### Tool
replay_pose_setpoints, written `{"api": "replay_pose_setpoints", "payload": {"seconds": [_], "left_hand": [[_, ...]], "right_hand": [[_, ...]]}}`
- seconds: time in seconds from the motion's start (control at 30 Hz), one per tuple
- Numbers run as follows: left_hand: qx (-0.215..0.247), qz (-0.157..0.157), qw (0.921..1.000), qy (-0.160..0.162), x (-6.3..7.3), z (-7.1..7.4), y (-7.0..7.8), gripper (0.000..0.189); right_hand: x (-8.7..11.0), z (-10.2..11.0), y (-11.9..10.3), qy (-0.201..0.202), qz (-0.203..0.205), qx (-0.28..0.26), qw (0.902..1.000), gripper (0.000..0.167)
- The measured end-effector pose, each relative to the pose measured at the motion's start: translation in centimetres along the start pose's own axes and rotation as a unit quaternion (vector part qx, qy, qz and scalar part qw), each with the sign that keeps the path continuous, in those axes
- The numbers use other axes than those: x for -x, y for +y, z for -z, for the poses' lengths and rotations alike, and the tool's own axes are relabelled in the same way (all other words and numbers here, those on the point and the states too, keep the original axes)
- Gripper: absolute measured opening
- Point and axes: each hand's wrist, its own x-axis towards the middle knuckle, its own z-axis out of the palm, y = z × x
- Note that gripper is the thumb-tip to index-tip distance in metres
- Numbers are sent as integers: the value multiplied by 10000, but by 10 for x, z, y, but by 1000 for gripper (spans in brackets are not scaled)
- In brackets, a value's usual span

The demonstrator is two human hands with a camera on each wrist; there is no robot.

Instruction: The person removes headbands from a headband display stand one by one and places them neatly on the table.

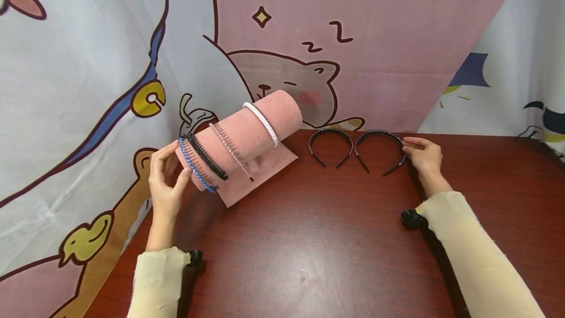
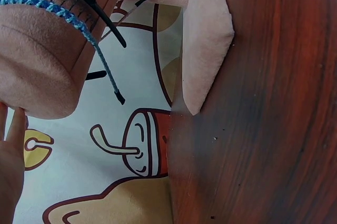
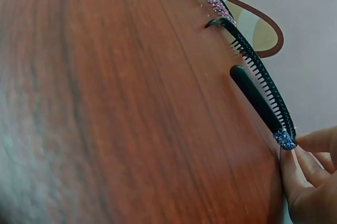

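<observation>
A pink plush headband stand (image 1: 247, 134), a padded roll on a flat base (image 1: 265, 175), leans over the left of the table. My left hand (image 1: 165, 180) holds its near end with spread thumb and fingers; in the left wrist view the fingertips touch the end's edge. Around the roll sit a blue braided headband (image 1: 192, 166), a black one (image 1: 205, 158), a thin pink toothed one (image 1: 231, 151) and a white one (image 1: 265, 124). On the right, my right hand (image 1: 425, 158) pinches a black toothed headband (image 3: 258, 71) at its blue glittery side (image 3: 285, 139).
A second black headband with pink glitter (image 1: 331, 134) lies just left of the pinched one. The dark red wooden table (image 1: 309, 239) spreads in front. A cartoon-printed cloth (image 1: 388, 63) hangs behind it and along its left side.
</observation>
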Motion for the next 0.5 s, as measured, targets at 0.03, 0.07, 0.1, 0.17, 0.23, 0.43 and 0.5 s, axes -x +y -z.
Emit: {"api": "replay_pose_setpoints", "payload": {"seconds": [0.03,0.07,0.1,0.17,0.23,0.43,0.5], "left_hand": [[-11,4,10000,2,0,0,0,52],[-19,5,10000,3,0,0,0,52],[-24,6,10000,6,0,0,1,52],[-40,3,10000,14,0,0,1,52],[-37,4,10000,23,0,0,1,52],[-13,-4,10000,37,0,-1,1,52],[-18,-4,10000,32,0,-1,2,52]], "right_hand": [[0,-1,0,1,15,63,10000,40],[0,-1,1,2,34,116,9999,42],[0,-1,1,12,44,166,9999,42],[0,-2,1,40,73,216,9997,43],[0,-2,1,43,85,177,9998,43],[2,-3,-1,-27,106,156,9998,41],[2,-3,-1,-34,107,160,9998,39]]}}
